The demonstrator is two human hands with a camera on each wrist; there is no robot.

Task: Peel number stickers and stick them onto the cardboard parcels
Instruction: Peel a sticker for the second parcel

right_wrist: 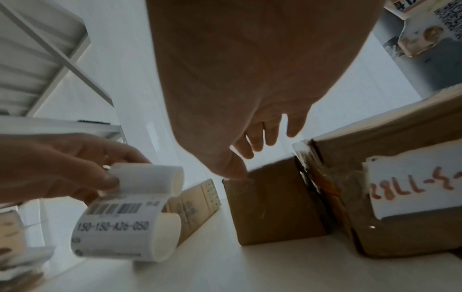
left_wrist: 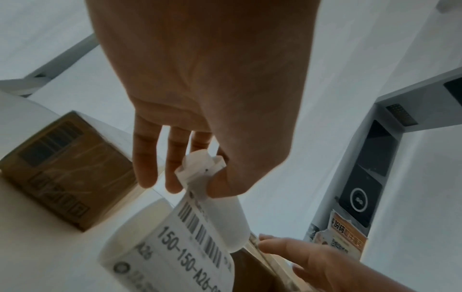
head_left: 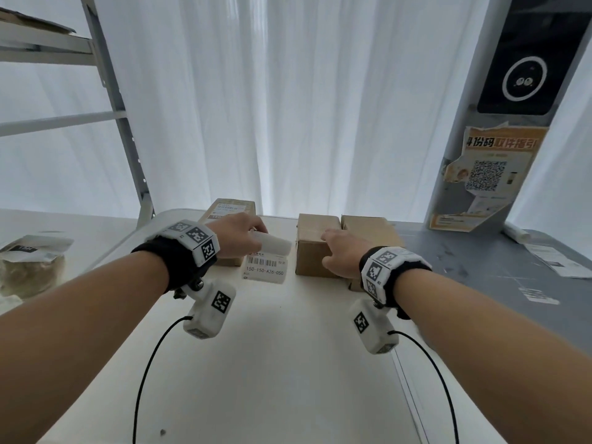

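Note:
My left hand pinches the top of a white sticker strip between thumb and fingers. A barcode label reading 150-150-A26-050 hangs from the strip above the table, and a curl of blank backing sticks out to the right. My right hand rests on the near top edge of the plain middle cardboard parcel, fingers spread over its top and thumb touching the front edge. The same label hangs just left of this parcel.
A labelled parcel stands behind my left hand. Another parcel with a handwritten red number label touches the middle one on its right. A grey kiosk post stands at the back right, metal shelving at the left, and a bagged item at the far left.

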